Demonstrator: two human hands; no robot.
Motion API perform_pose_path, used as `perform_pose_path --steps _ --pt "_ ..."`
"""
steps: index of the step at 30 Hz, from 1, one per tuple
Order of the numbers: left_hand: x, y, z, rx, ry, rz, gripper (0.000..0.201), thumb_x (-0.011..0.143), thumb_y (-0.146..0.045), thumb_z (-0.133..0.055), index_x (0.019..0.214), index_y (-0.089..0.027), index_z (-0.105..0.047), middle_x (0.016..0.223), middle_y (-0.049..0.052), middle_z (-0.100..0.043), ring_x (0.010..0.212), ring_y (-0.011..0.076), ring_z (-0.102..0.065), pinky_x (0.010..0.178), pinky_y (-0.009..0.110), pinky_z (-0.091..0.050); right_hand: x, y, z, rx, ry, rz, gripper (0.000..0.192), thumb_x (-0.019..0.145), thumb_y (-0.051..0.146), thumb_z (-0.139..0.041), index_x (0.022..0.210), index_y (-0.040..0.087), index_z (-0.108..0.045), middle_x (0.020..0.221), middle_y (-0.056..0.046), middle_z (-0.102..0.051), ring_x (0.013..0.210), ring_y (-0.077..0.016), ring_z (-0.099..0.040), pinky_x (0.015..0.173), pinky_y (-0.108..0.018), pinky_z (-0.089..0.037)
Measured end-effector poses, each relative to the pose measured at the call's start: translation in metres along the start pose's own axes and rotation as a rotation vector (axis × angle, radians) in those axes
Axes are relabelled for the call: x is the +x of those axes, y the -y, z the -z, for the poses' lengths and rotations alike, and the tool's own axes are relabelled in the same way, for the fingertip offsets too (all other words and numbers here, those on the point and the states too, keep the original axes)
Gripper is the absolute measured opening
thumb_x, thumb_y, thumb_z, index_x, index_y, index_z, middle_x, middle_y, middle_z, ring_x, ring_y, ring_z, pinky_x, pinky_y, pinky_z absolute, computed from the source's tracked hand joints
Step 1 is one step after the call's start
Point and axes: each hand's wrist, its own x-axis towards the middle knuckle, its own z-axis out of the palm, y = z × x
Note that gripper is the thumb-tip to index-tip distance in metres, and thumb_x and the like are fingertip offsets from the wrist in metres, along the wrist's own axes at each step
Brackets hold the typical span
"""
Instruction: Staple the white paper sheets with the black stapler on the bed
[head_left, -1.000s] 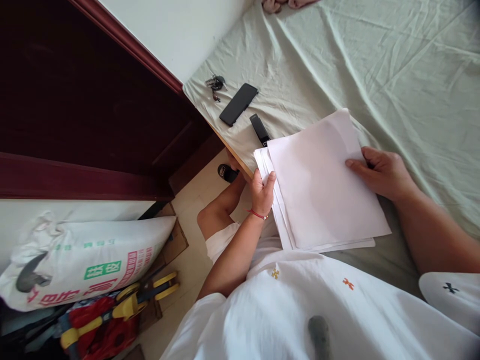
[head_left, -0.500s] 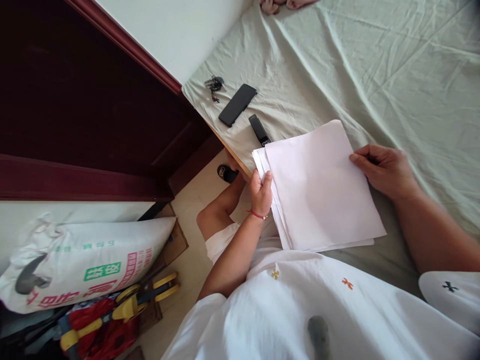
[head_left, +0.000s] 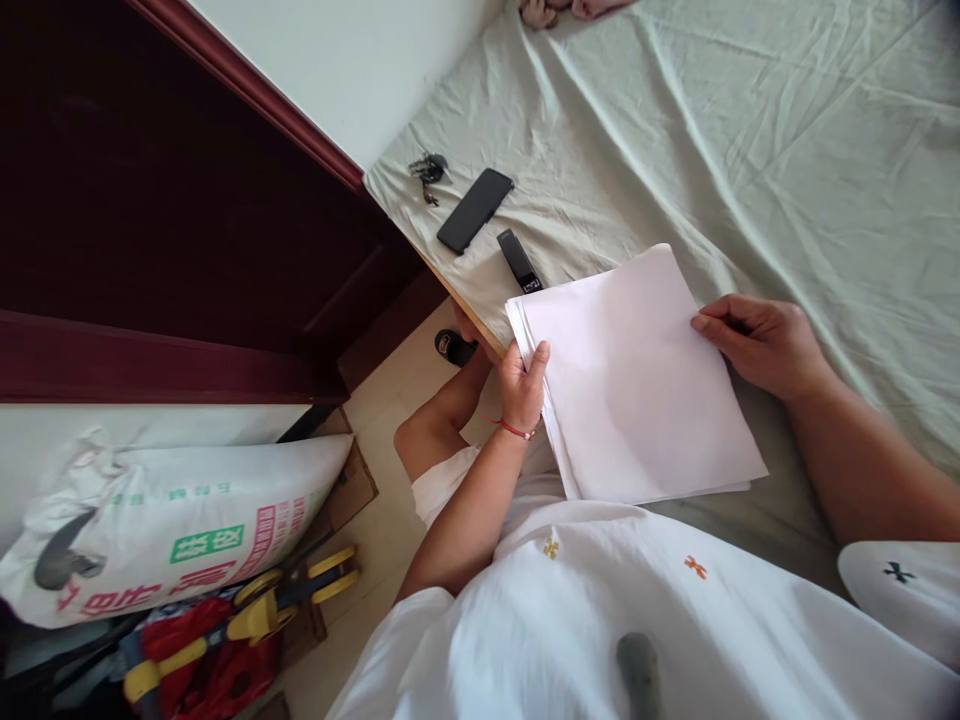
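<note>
A small stack of blank white paper sheets (head_left: 637, 385) lies tilted over my lap and the bed's edge. My left hand (head_left: 523, 385) grips the stack's left side, thumb on top and fingers beneath. At the right edge, my right hand (head_left: 757, 342) pinches the top sheet between thumb and curled fingers. Along the left side the sheets are slightly fanned, so several edges show. Just beyond the paper's upper left corner sits a small black device (head_left: 519, 260), its lower end next to the sheets.
On the pale green bedsheet (head_left: 810, 150) lie a black phone (head_left: 475, 210) and a bunch of keys (head_left: 428, 172). A dark red door (head_left: 165, 200) stands at left. Below it are a stuffed white sack (head_left: 180, 520) and a yellow-and-red wheeled item (head_left: 255, 620) on the floor.
My right hand has shifted slightly left, drawing the top sheet left so it covers more of the fanned edges. My left hand stays at the stack's left side.
</note>
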Motion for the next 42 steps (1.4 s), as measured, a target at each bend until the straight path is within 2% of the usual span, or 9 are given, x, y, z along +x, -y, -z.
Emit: perform_pose_path --steps 6,11,17,21,25,30,33,37,42 --pt "0.001 -0.001 -0.002 -0.043 0.015 0.06 0.054 0.078 -0.069 -0.082 0.104 -0.021 -0.079 0.106 0.005 -0.082 0.099 0.0236 -0.075 0.091 0.034 -0.059 0.001 -0.001 -0.001 -0.027 -0.013 0.012 0.031 0.088 0.05 -0.068 0.085 0.02 -0.076 0.07 -0.002 -0.068 0.063 -0.0137 -0.054 0.059 -0.028 -0.04" --pt "0.001 -0.002 -0.004 -0.009 0.038 0.076 0.052 0.081 -0.067 -0.081 0.103 -0.02 -0.079 0.103 0.007 -0.083 0.097 0.0256 -0.077 0.091 0.037 -0.06 0.001 -0.002 0.0 -0.025 0.003 -0.001 0.034 0.088 0.052 -0.068 0.087 0.019 -0.076 0.073 -0.003 -0.07 0.065 -0.014 -0.055 0.06 -0.029 -0.041" --pt "0.003 0.004 -0.004 0.067 0.02 0.026 0.047 0.083 -0.064 -0.081 0.099 -0.02 -0.081 0.106 0.009 -0.083 0.114 0.0305 -0.075 0.105 0.042 -0.056 0.001 -0.003 -0.001 -0.012 0.005 0.011 0.032 0.09 0.051 -0.068 0.087 0.019 -0.075 0.072 -0.001 -0.067 0.064 -0.0129 -0.053 0.06 -0.029 -0.04" --pt "0.009 0.004 0.0 -0.196 -0.024 0.186 0.049 0.076 -0.058 -0.088 0.108 -0.021 -0.08 0.113 0.009 -0.083 0.118 0.0294 -0.075 0.108 0.043 -0.056 0.004 -0.007 -0.005 0.063 -0.042 0.054 0.026 0.087 0.045 -0.073 0.093 0.02 -0.073 0.076 0.0 -0.065 0.065 -0.0119 -0.051 0.062 -0.029 -0.043" --pt "0.022 -0.01 0.006 -0.411 -0.134 0.311 0.051 0.071 -0.043 -0.094 0.115 -0.022 -0.079 0.122 0.008 -0.082 0.124 0.0293 -0.073 0.109 0.042 -0.057 0.006 -0.01 -0.006 0.17 -0.029 0.09 0.034 0.086 0.046 -0.078 0.11 0.024 -0.071 0.105 -0.005 -0.071 0.085 -0.0165 -0.063 0.067 -0.029 -0.052" --pt "0.039 -0.039 0.008 -0.604 -0.257 0.411 0.037 0.09 -0.024 -0.077 0.127 -0.022 -0.075 0.131 0.008 -0.079 0.138 0.0262 -0.066 0.118 0.04 -0.052 0.005 -0.01 -0.005 0.234 -0.028 0.094 0.052 0.087 0.058 -0.079 0.13 0.031 -0.066 0.124 -0.008 -0.074 0.11 -0.0262 -0.069 0.082 -0.037 -0.058" --pt "0.048 -0.054 0.005 -0.71 -0.269 0.446 0.035 0.102 -0.024 -0.061 0.135 -0.019 -0.072 0.132 0.01 -0.079 0.138 0.0249 -0.066 0.119 0.04 -0.051 0.004 -0.009 -0.004 0.336 0.003 0.052 0.062 0.086 0.066 -0.078 0.134 0.029 -0.065 0.117 -0.009 -0.076 0.106 -0.0277 -0.071 0.087 -0.04 -0.059" --pt "0.055 -0.066 0.0 -0.794 -0.293 0.471 0.039 0.109 -0.026 -0.05 0.141 -0.015 -0.068 0.132 0.012 -0.079 0.134 0.0229 -0.069 0.118 0.038 -0.052 0.005 -0.002 -0.004 0.507 0.119 0.04 0.064 0.084 0.064 -0.081 0.133 0.026 -0.064 0.107 -0.007 -0.078 0.09 -0.0213 -0.073 0.087 -0.036 -0.061" --pt "0.054 -0.068 -0.009 -0.838 -0.299 0.435 0.041 0.111 -0.025 -0.045 0.145 -0.016 -0.064 0.136 0.011 -0.077 0.135 0.0209 -0.068 0.118 0.036 -0.053 0.003 0.006 -0.003 0.594 0.218 0.033 0.06 0.083 0.058 -0.085 0.131 0.026 -0.069 0.117 -0.008 -0.081 0.107 -0.0253 -0.076 0.104 -0.04 -0.059"
